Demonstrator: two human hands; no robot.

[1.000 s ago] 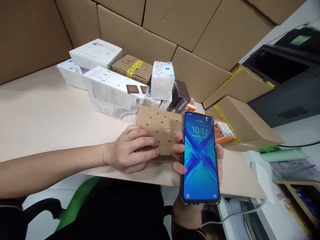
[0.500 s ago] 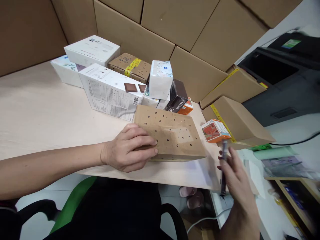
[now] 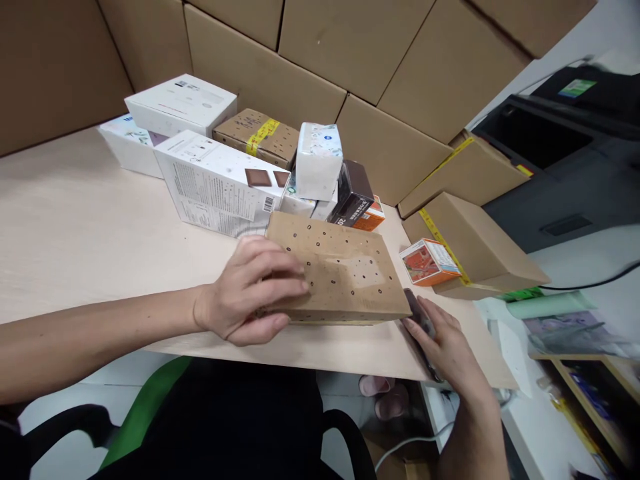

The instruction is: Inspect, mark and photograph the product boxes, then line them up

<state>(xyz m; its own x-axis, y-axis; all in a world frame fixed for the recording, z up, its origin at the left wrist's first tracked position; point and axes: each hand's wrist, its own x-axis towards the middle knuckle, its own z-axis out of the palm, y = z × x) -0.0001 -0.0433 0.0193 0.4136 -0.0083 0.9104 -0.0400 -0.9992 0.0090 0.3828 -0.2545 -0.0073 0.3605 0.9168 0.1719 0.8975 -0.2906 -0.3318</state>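
Note:
My left hand [image 3: 247,290] grips the left end of a flat brown cardboard box with dark dots [image 3: 345,273]. Its fingers lie on top and the thumb is at the near edge. The box lies on the pale wooden desk [image 3: 75,227] near the front edge. My right hand [image 3: 447,343] rests low at the desk's front right corner, just right of the brown box. It is closed over a dark phone [image 3: 417,312] lying nearly flat on the desk. Only the phone's far end shows past my fingers.
Behind the brown box stand white boxes [image 3: 220,190], a tissue pack [image 3: 317,160], a dark box [image 3: 354,193] and a small orange box [image 3: 429,261]. Large cartons [image 3: 470,240] line the back and right. A black printer [image 3: 565,160] sits far right. A green chair [image 3: 150,407] is below.
My right hand turned the lit phone away, then brought it down onto the desk beside the brown box. My left hand shifted slightly on the box's left end.

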